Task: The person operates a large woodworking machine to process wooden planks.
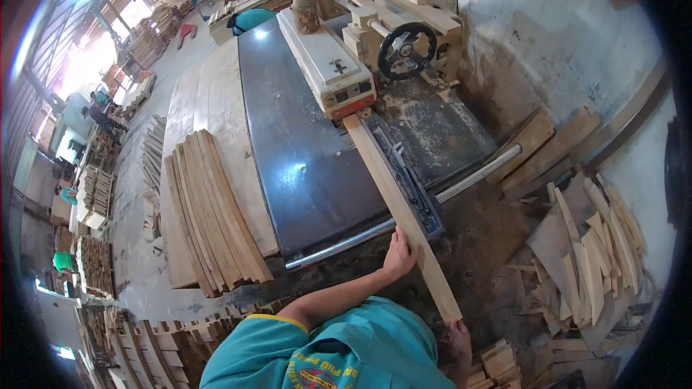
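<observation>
Teal shirt (331, 346) nearest; just past it, the right hand (459, 338) has its fingers closed on the near end of a pale wooden board (401, 209). Farther along, the left hand (398, 256) touches the board's left edge, its grip impossible to tell. Beyond are the dark surface (295, 137), white machine housing (321, 57) and black handwheel (406, 50).

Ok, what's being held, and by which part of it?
A long wooden board: left hand at its left edge, partway along; right hand at its near end. Whether either closes on it isn't clear.
</observation>
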A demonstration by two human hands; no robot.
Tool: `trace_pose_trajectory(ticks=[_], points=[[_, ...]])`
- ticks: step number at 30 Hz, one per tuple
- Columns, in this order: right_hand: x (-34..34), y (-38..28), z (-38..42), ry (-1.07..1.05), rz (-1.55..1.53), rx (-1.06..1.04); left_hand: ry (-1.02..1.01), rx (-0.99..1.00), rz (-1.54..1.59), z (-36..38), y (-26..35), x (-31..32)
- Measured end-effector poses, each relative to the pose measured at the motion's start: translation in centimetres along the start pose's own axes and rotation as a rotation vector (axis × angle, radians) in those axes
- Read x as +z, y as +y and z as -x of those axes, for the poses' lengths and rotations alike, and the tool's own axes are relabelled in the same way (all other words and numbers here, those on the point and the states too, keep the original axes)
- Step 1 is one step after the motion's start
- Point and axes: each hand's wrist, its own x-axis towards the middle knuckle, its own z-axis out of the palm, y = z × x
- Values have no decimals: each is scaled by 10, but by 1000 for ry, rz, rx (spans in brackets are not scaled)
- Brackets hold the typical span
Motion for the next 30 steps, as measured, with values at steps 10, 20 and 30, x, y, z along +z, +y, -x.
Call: trace_pose_trajectory(ticks=[10,20,30], points=[[43,-28,-26,-99,9,-88,92,77,-144,-48,-15,-19],[82,-37,-85,-96,198,-243,126,58,-350,-108,-30,-52],[75,-18,-100,-27,105,-137,118,52,-298,-111,-31,-54]])
